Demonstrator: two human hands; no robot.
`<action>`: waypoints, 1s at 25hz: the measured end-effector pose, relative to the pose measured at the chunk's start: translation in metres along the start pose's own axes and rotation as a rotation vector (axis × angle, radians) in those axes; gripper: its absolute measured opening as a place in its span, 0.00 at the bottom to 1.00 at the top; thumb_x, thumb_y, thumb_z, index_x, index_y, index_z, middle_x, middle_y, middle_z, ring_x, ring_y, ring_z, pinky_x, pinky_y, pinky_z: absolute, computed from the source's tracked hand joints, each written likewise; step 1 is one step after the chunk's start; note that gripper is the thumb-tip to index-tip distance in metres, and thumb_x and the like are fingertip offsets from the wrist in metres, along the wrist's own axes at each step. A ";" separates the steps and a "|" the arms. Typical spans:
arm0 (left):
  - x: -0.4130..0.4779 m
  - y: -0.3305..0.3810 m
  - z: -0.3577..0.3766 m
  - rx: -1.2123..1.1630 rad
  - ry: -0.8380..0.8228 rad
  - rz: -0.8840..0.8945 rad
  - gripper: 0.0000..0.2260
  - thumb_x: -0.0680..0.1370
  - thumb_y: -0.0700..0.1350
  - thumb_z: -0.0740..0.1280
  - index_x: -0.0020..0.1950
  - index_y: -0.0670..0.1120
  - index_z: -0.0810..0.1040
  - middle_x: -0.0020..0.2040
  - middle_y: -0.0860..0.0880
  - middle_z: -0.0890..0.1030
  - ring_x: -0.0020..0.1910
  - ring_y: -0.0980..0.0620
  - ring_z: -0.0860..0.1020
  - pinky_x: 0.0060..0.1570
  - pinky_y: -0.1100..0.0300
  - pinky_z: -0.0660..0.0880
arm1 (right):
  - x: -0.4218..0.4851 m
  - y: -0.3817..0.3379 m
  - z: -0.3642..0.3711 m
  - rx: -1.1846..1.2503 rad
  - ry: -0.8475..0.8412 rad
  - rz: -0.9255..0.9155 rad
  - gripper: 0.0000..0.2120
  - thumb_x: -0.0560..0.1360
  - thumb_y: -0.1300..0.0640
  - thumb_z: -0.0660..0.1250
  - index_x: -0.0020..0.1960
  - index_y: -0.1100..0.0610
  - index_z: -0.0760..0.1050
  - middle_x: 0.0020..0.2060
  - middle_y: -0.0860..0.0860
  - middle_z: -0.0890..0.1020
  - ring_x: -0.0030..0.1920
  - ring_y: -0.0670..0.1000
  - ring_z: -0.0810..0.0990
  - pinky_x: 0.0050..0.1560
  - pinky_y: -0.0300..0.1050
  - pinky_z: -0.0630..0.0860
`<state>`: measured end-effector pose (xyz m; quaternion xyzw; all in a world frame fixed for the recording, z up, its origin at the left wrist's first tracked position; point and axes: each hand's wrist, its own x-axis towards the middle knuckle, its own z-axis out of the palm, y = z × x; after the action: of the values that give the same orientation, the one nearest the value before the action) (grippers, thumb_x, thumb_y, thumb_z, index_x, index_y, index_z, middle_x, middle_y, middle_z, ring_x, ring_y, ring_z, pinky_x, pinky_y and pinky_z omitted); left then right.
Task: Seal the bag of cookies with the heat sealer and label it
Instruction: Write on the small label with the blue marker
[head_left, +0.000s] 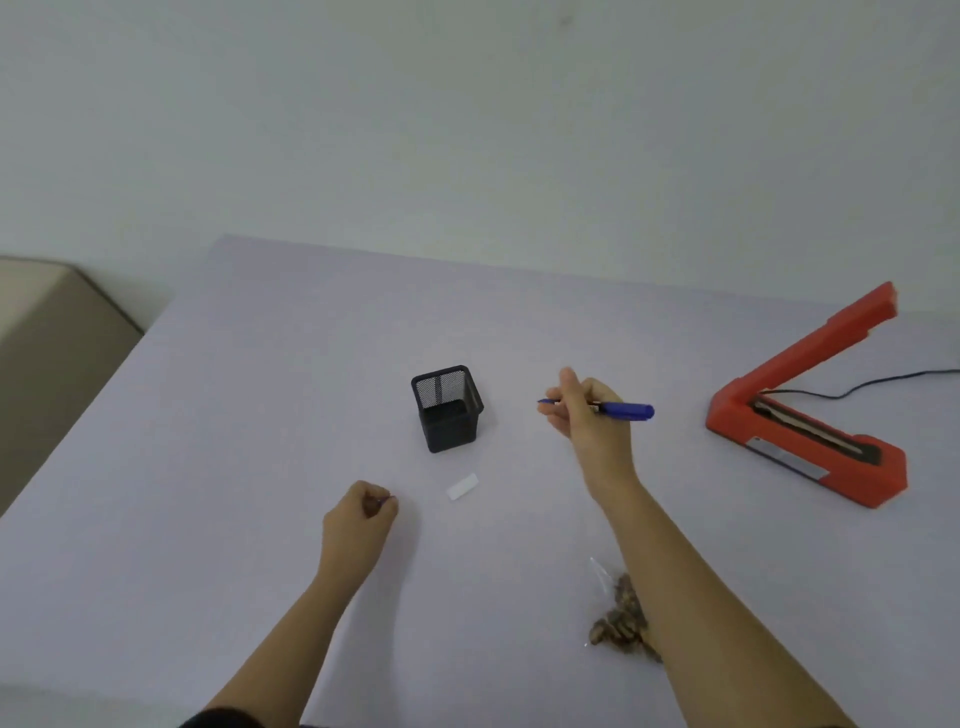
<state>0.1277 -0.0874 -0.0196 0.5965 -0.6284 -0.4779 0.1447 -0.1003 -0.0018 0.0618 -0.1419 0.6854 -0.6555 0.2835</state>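
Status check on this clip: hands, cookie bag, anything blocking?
Right hand gripping blue pen; left hand fisted, possibly on its cap. Cookie bag on table, partly behind right forearm. Heat sealer open, label unobstructed.

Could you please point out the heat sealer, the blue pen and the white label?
heat sealer (831, 457), head view, red base.
blue pen (631, 411), head view, barrel end.
white label (462, 486), head view, its middle.

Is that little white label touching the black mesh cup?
Apart. The head view shows bare table between the white label and the black mesh cup.
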 end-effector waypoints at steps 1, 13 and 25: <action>0.007 -0.004 -0.002 0.056 0.028 0.018 0.03 0.76 0.42 0.66 0.47 0.44 0.77 0.40 0.48 0.79 0.42 0.46 0.77 0.40 0.59 0.70 | -0.003 0.014 -0.001 0.006 0.009 0.028 0.18 0.79 0.49 0.59 0.37 0.59 0.75 0.35 0.53 0.82 0.32 0.45 0.83 0.35 0.35 0.78; 0.043 -0.036 0.005 0.144 0.227 0.073 0.23 0.73 0.42 0.70 0.66 0.46 0.68 0.47 0.47 0.73 0.43 0.50 0.74 0.45 0.59 0.69 | -0.002 0.130 0.026 -0.182 -0.006 -0.071 0.13 0.75 0.48 0.63 0.37 0.55 0.73 0.32 0.54 0.81 0.32 0.46 0.83 0.33 0.37 0.79; 0.047 -0.052 0.070 0.474 0.041 0.638 0.18 0.73 0.58 0.65 0.55 0.48 0.81 0.47 0.50 0.80 0.46 0.51 0.76 0.43 0.55 0.73 | 0.008 0.183 0.060 -0.257 -0.062 -0.406 0.22 0.77 0.44 0.60 0.37 0.61 0.77 0.32 0.48 0.78 0.33 0.48 0.79 0.34 0.37 0.78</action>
<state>0.0949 -0.0903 -0.1128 0.3974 -0.8721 -0.2387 0.1567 -0.0396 -0.0375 -0.1175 -0.3318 0.7114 -0.6020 0.1463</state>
